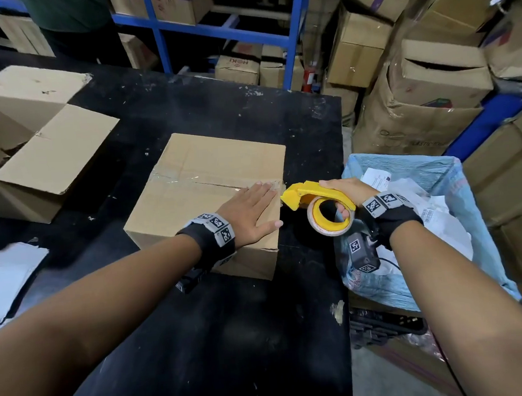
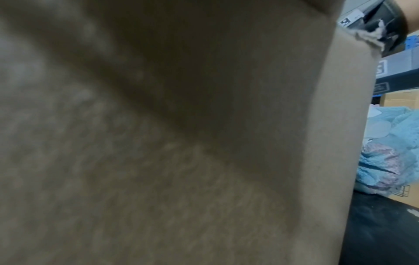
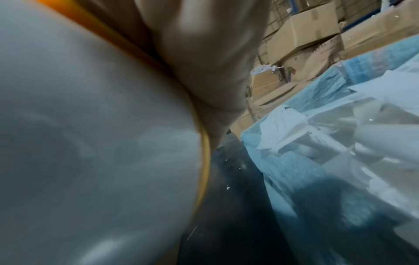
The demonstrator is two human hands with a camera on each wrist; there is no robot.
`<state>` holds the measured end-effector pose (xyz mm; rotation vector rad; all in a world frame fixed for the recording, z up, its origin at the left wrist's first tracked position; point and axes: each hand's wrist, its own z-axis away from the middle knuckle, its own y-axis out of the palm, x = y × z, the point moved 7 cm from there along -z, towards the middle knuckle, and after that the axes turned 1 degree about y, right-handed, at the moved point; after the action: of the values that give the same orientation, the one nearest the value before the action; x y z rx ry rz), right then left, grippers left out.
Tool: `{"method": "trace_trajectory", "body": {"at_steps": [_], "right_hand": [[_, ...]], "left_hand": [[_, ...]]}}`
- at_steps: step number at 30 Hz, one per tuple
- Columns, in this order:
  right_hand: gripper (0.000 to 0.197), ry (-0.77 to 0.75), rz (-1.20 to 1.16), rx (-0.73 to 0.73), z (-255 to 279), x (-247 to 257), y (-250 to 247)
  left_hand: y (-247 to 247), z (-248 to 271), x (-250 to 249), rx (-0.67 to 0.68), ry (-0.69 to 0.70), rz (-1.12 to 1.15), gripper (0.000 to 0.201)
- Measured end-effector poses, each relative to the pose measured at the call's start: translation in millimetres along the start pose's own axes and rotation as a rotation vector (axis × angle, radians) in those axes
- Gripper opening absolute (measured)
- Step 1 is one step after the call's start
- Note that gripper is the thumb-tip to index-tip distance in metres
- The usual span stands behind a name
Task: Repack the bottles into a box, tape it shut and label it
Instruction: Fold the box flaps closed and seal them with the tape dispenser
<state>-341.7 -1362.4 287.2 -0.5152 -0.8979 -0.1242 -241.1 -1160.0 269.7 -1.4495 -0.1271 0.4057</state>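
A warehouse packing area: stacked cardboard cartons (image 1: 363,43) crowd blue steel racking (image 1: 157,33) behind a black worktable (image 1: 201,329)

Head view: bright and mostly sharp; the shelves far past the hands bend and smear at the edges.
Shine: a glint on the clear tape (image 1: 188,180) ahead of the left hand (image 1: 248,213).
Left wrist view: dim, brown, very blurry.
Right wrist view: blurry up close, clearer farther off.
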Motion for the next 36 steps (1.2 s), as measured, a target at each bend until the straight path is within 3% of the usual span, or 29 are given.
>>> {"method": "trace_trajectory", "body": {"at_steps": [7, 12, 22, 36], "right_hand": [[0.025, -0.115, 0.082, -0.039, 4, 1, -12], [0.016, -0.14, 0.132, -0.04, 6, 11, -18], [0.026, -0.141, 0.184, -0.016, 7, 26, -29], [0.018, -0.142, 0.2, 0.023, 2, 19, -4]], "left_hand": [[-12, -6, -7, -0.081, -0.047, 0.078, 0.084], [-13, -11, -11, -0.178, -0.06, -0.004, 0.082], [-12, -13, -10, -0.208, -0.077, 0.001, 0.077], [-8, -10, -9, -0.241, -0.081, 0.019, 0.076]]}}
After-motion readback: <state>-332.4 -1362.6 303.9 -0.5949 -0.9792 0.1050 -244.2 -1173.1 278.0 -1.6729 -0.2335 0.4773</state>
